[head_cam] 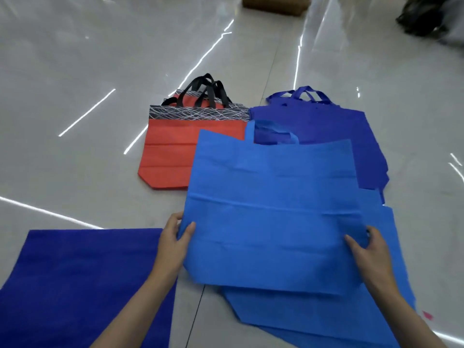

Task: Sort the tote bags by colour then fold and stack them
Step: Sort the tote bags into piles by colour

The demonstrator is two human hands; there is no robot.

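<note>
Obs., head view. Setting: pale glossy tiled floor (75, 71) with streaks of reflected light.

Left hand (173, 244): grasps the left edge of a light blue tote bag (271, 222), thumb on top of the fabric, fingers tucked behind it.
Right hand (369, 249): grasps the same bag near its right edge, thumb lying across the top, fingers curled around the side.

The held bag is spread flat between the two hands, with horizontal creases across it. Its near edge lies over a stack of more light blue bags (313, 315) on the floor. Its handle (273, 130) is at the far edge, pointing away from the person.

Other piles on the floor:
- Red bags (170, 151), far left of the held bag, with a black band of white scribbled lines along the top and black handles (208, 91). The held bag hides their right side.
- Dark blue bags (326, 121), far right, handles away from the person, touching the red pile at its right edge (count not readable, layers overlap).
- Dark blue fabric (82, 280), near left, lying flat just beside the left forearm. No handles visible.

Periphery: brown box (275, 2) at the top edge, a blurred dark object (426, 18) in the top right corner, and a small pink scrap (427, 315) on the floor near the right forearm.
</note>
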